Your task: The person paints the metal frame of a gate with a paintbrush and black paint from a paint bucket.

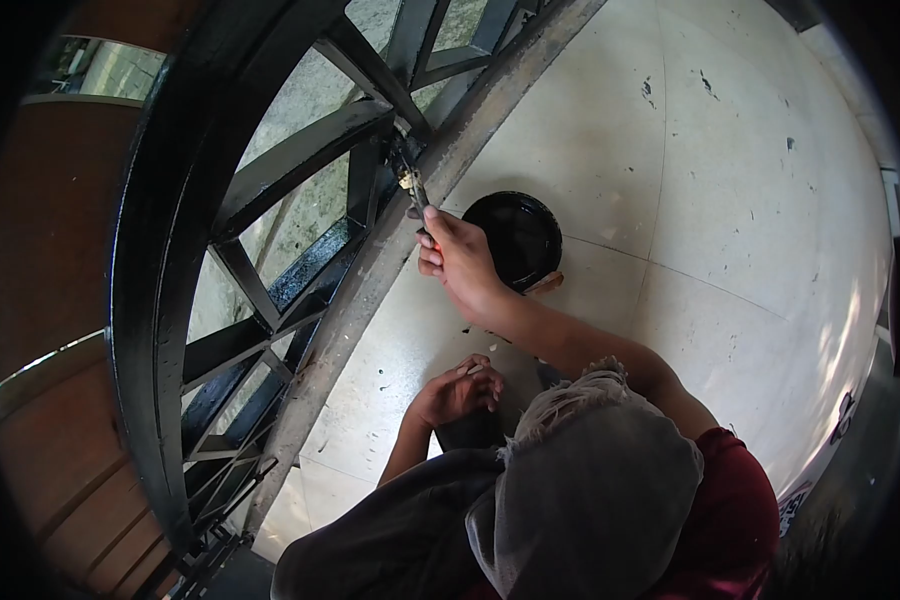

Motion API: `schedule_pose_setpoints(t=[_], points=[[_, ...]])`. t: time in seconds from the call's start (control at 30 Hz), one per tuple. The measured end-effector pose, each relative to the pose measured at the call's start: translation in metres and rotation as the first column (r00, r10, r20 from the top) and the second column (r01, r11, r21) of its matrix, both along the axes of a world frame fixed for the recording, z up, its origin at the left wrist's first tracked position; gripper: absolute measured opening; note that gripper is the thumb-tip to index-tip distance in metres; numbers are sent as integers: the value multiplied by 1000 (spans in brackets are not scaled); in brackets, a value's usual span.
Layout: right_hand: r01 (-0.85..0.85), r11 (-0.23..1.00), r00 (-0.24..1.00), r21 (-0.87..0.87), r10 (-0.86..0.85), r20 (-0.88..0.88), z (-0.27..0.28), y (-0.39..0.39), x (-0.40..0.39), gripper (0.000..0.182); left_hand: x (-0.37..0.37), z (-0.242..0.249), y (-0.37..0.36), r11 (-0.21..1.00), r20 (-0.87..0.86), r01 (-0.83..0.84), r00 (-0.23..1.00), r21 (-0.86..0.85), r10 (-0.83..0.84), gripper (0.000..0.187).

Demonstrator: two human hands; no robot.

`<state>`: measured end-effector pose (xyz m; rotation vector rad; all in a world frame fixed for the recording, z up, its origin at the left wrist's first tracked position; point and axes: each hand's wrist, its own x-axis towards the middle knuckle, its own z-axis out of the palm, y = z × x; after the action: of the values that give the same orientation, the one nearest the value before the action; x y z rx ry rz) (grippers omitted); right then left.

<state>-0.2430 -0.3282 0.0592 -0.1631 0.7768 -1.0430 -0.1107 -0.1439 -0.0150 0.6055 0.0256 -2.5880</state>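
Observation:
My right hand (458, 255) is stretched forward, its fingers closed round the handle of a paintbrush (413, 188). The dark bristles press into a lower corner of a black metal grille (315, 140), close to the floor sill. Just right of that hand stands a round black tub (530, 225) with glossy black paint inside, partly hidden by the wrist. My left hand (457, 392) rests near the body with its fingers curled. Between them shows a small white stick (478, 368), cigarette-like in shape.
A worn grey sill (370, 275) runs diagonally under the grille. Pale floor tiles (730, 190) with dark paint specks spread to the right. Brown panels (55, 240) stand beyond the grille at left. A grey head cloth (590, 490) and maroon sleeve (740, 480) fill the bottom.

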Motion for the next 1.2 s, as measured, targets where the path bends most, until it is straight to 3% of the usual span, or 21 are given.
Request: schedule_pose_setpoints(t=[0.1, 0.27, 0.33, 0.47, 0.57, 0.6, 0.87, 0.93, 1.03, 1.17, 1.2], points=[[46, 999, 996, -22, -47, -80, 3, -28, 6, 30, -1, -3, -1, 1000, -2, 12, 1000, -8, -12, 44], [133, 989, 989, -66, -137, -53, 6, -5, 7, 29, 1, 1, 0, 1000, 2, -4, 1000, -13, 4, 43], [52, 997, 990, 57, -44, -132, -2, -2, 6, 28, 0, 0, 1, 1000, 7, -13, 1000, 4, 13, 43], [93, 996, 995, -19, -92, 29, 26, -14, -6, 28, 0, -1, -3, 1000, -1, 7, 1000, 8, -7, 43], [140, 989, 990, -38, -141, 0, 12, 4, 0, 27, -1, 2, 0, 1000, -3, 18, 1000, -2, -18, 44], [126, 991, 991, 39, -123, -53, 7, 1, 1, 26, -2, 2, -2, 1000, -7, 22, 1000, -3, -22, 44], [132, 985, 988, -107, -140, -72, 9, -13, -4, 27, -3, 5, -4, 1000, 40, 22, 999, -10, -21, 43], [113, 994, 973, 8, -109, -204, -6, -22, 0, 28, -2, 1, -3, 1000, 30, 9, 1000, 6, -9, 43], [103, 995, 974, 3, -100, -203, 21, -26, -1, 27, -3, 3, -3, 999, 32, 34, 999, 4, -34, 43], [116, 992, 965, -50, -124, -230, 10, -22, 1, 27, -3, 5, -2, 1000, 35, -2, 999, -15, 3, 43], [114, 990, 959, 80, -89, -269, -2, -27, 4, 27, -4, 5, -3, 1000, 25, -6, 1000, -7, 6, 43]])
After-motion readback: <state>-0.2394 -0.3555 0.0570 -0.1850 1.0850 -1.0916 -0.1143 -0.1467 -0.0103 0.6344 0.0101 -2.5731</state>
